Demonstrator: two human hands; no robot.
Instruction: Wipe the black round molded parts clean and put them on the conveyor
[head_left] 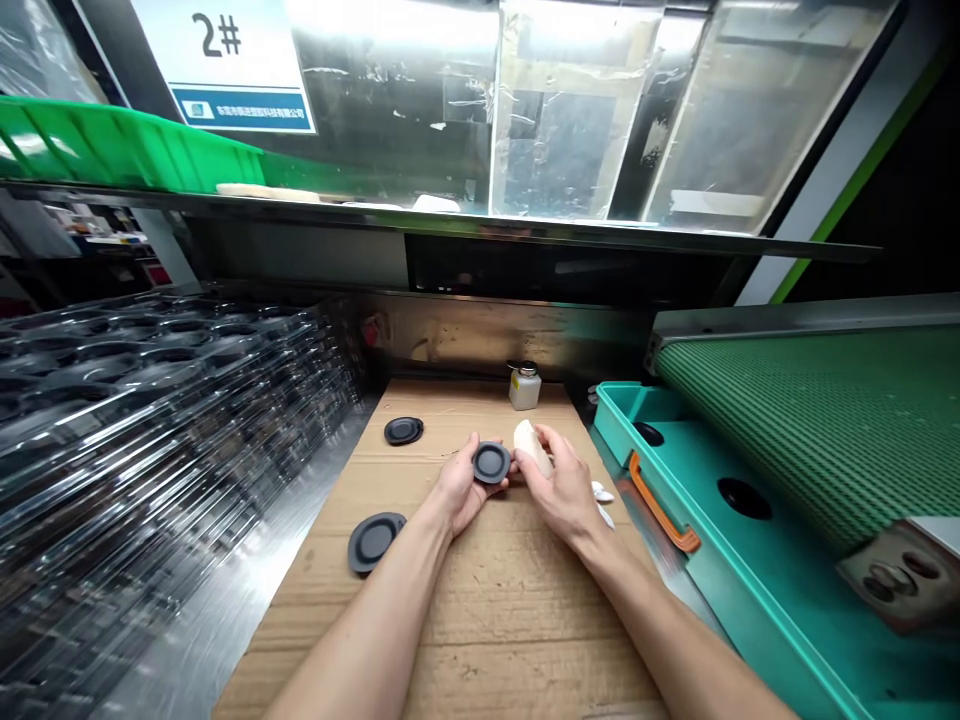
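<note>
While the left hand pinches the dark disc by its edge below frame centre, the right hand, pinching a pale pad, should press only lightly.

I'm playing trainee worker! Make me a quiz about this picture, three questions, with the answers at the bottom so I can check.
1. Choose: what colour is the piece in the right hand?
A) black
B) cream
C) orange

2. True or false: the left hand is holding the small bottle.

3. Count: how many dark round parts lie on the cardboard, not held up in a hand?

Key
1. B, cream.
2. False. It holds a dark disc; the bottle stands on the cardboard.
3. Two: a farther one and a nearer one.
</note>
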